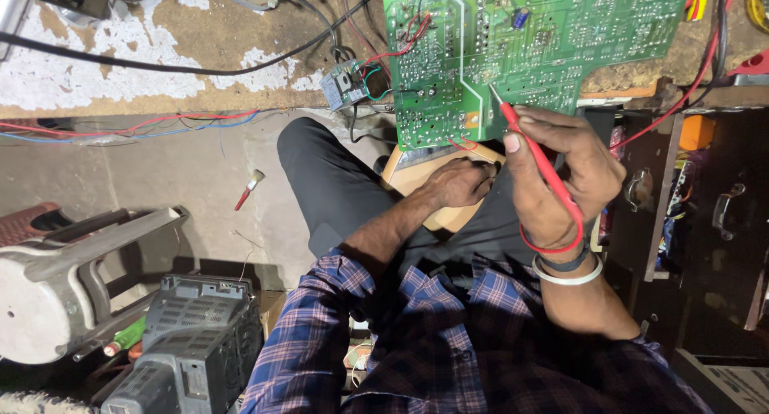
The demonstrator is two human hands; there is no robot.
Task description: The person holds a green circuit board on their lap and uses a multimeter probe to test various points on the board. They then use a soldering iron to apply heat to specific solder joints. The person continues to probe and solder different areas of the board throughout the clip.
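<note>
Head view: right hand (561,182) pinches red probe (533,154), long axis slanting up-left of fingers, tip touching green circuit board (513,46). Left hand (456,182) curled below board; grip unclear.

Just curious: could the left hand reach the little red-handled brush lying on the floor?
Probably yes: the left hand rests on the lap holding nothing visible, and bare floor lies between it and the brush.

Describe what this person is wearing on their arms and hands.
Both hands, left hand and right hand, are bare, with no gloves. The plaid shirt in blue and purple has short sleeves. The right wrist carries a silver bangle and a dark wristband.
</note>
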